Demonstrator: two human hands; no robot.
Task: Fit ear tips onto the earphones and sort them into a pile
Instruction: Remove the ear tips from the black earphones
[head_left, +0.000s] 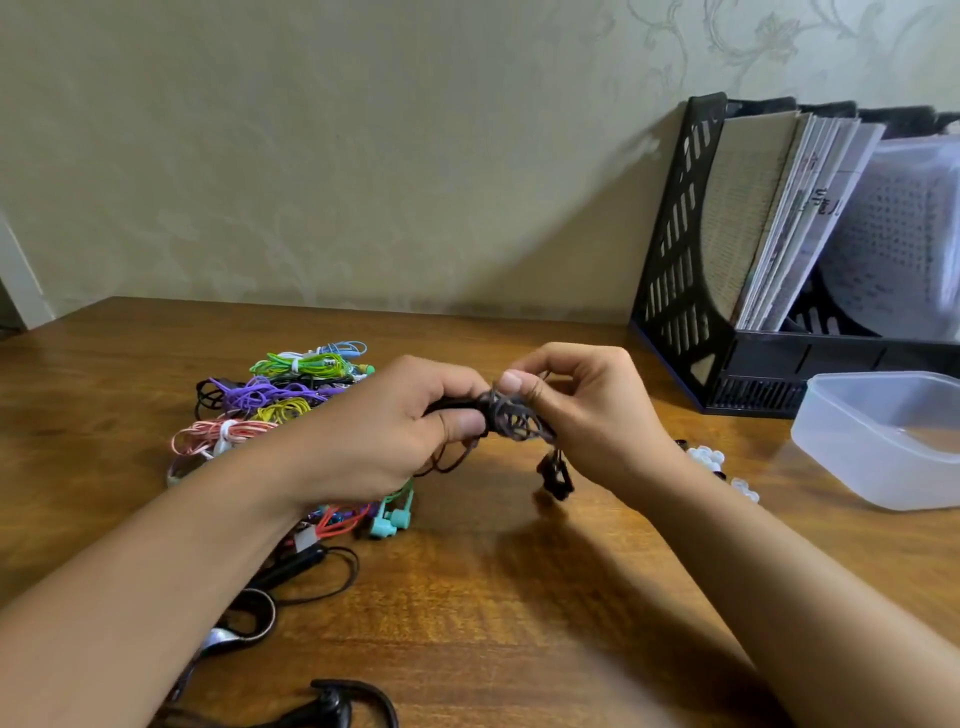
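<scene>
Black earphones (511, 415), blurred cord bundle between both hands.

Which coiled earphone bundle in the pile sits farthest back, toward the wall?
The light blue bundle: it lies at the pile's far edge, just behind the bright green bundle; the purple, yellow and pink-white bundles lie nearer the person.

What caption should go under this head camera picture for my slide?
Both hands, left and right, hold a black earphone cable above the table, beside a colourful earphone pile.
</scene>
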